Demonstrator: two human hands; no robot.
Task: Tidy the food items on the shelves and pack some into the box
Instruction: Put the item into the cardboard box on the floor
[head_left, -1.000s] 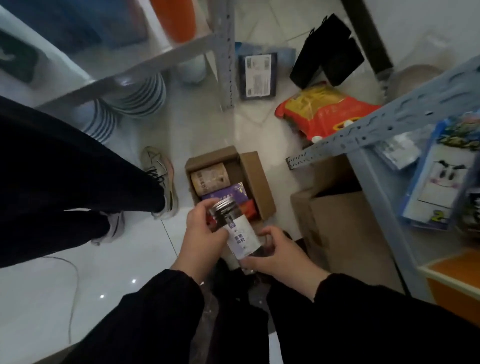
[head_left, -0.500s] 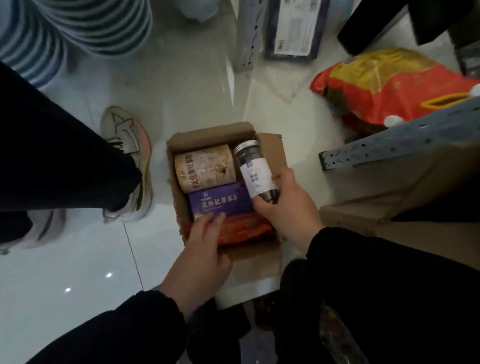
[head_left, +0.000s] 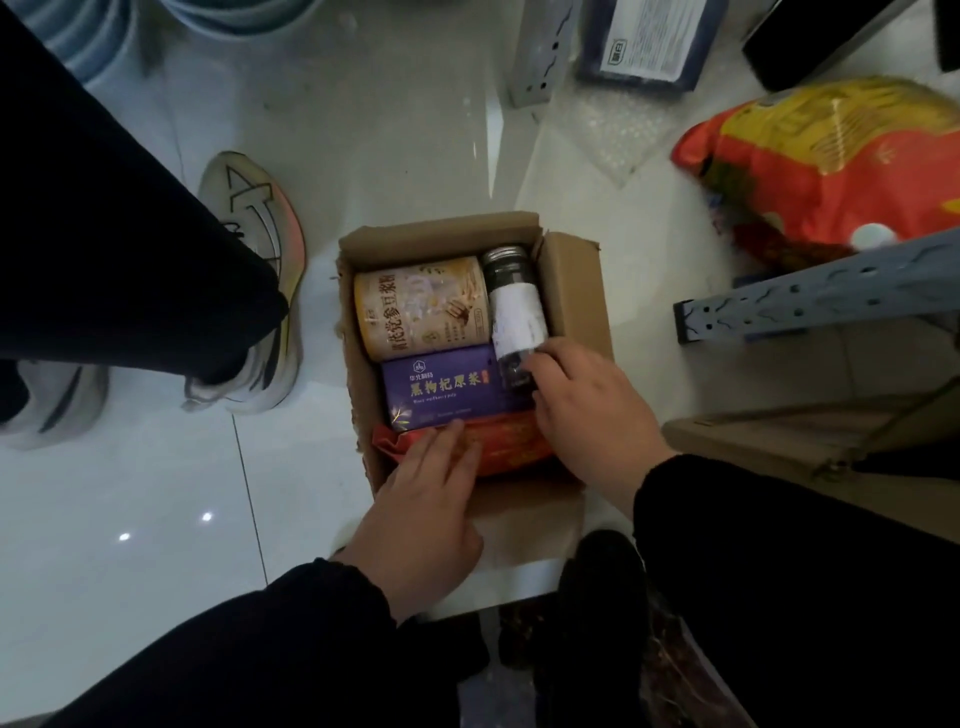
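**Entry: dark jar (head_left: 517, 306), laid in the cardboard box (head_left: 571, 291), right-hand slot**

The long axis runs 12 to 6 o'clock along the box's right wall, with the cap at 12 and the base at 6. The beige tin (head_left: 415, 306) and the purple carton (head_left: 441, 387) lie just beside it at 9. The right hand (head_left: 587, 405) is at the jar's 5 o'clock, fingers curled over the base end; it is the nearer hand. The left hand (head_left: 431, 499) is at the jar's 7 o'clock, apart from the right, fingers straight and resting on the red packet (head_left: 514, 447). Likely next: the right hand lets go and draws back toward 5, along the axis.
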